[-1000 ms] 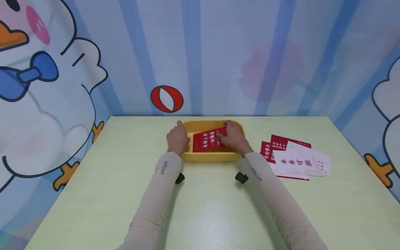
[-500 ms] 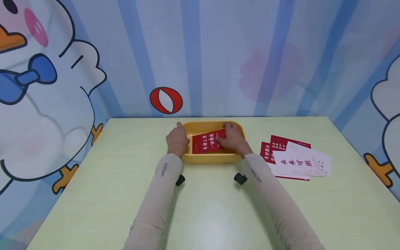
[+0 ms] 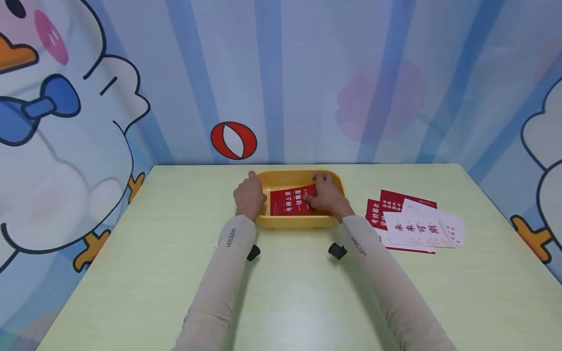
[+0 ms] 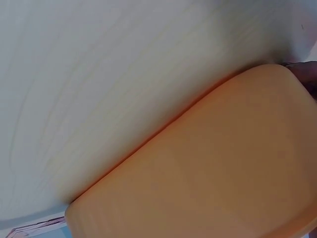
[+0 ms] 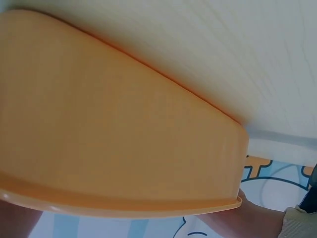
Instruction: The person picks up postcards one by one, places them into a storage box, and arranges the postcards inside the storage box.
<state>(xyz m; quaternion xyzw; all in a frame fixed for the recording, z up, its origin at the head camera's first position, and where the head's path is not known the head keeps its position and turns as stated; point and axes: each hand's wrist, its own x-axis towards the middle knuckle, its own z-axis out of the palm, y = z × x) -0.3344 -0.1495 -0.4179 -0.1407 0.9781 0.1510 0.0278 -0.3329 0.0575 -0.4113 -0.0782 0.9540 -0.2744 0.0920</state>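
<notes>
A pale yellow-green worktop (image 3: pixel 131 282) runs back to a printed backdrop (image 3: pixel 307 58), which rises behind it and closes in along both sides. The backdrop is light blue with darker vertical stripes (image 3: pixel 270 73) and a few soft wrinkles. On the left stands a large white cartoon bird (image 3: pixel 61 180) with an orange beak (image 3: pixel 15 54), a pink cheek patch (image 3: pixel 51 36), a blue bow tie (image 3: pixel 39 107) and orange feet (image 3: pixel 91 249). A red-and-white ball (image 3: pixel 233 140) is printed low at the back, with a faint pink rounded shape (image 3: pixel 379 100) farther right. Part of another white figure (image 3: pixel 546 195), orange-footed, shows at the right edge. Soft light leaves a pale sheen (image 3: pixel 298 317) on the near worktop; the left wrist view shows faint wood grain (image 4: pixel 99 89).
</notes>
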